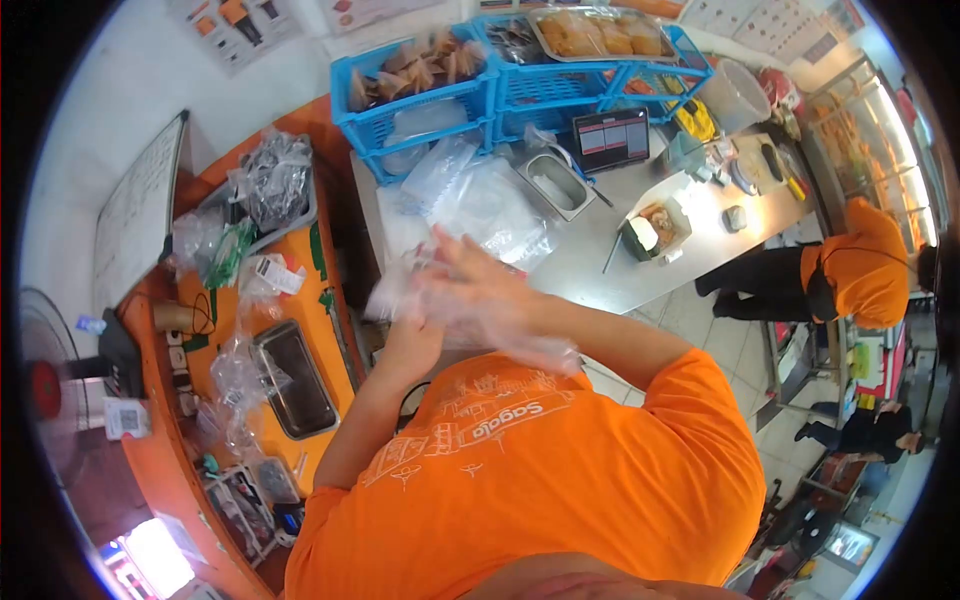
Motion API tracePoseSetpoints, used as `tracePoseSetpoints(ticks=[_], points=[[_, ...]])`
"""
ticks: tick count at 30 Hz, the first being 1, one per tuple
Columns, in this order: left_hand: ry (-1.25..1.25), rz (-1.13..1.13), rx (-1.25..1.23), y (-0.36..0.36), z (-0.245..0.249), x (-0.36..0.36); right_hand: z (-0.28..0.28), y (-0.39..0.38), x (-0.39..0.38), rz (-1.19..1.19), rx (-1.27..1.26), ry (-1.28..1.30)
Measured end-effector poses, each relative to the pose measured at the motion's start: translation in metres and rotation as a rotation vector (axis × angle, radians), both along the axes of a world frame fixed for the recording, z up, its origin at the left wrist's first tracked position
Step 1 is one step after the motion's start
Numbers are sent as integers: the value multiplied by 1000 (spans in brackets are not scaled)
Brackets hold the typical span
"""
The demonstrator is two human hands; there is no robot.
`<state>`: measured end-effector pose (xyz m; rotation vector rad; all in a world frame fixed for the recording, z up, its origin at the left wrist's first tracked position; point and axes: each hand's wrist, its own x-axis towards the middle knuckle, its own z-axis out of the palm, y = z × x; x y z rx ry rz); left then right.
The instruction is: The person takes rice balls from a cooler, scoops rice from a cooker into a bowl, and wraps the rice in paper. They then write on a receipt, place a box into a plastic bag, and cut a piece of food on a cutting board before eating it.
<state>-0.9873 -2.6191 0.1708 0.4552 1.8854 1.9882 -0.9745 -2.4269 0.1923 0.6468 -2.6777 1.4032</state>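
Both of my hands are close together in front of my chest, amid thin clear plastic (pixel 545 350). My right hand (pixel 480 275) reaches across from the right, its blurred fingers stretched out and apart. Just below and to the left is my left hand (pixel 412 330), its fingers hidden by plastic and blur. Loose plastic hangs beneath my right wrist; whether it is a glove or a bag is unclear. Beyond the hands, clear plastic bags (pixel 490 205) lie on the metal table (pixel 610 285).
Blue baskets (pixel 410 130) and a tray of food (pixel 600 35) stand at the back. On the table are a tablet (pixel 612 138), a metal container (pixel 558 185) and an open food box (pixel 660 225). A co-worker in orange (pixel 870 265) is at right.
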Motion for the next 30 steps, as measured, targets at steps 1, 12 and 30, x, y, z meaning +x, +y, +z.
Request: tracePoseSetpoints(ticks=[1, 12, 30], points=[[199, -173, -169, -10, -29, -7, -29, 1, -4, 72, 171, 236], [694, -379, -644, 1, -134, 10, -144, 157, -61, -373, 516, -446], [352, -112, -784, -5, -206, 28, -165, 199, -146, -531, 678, -446]])
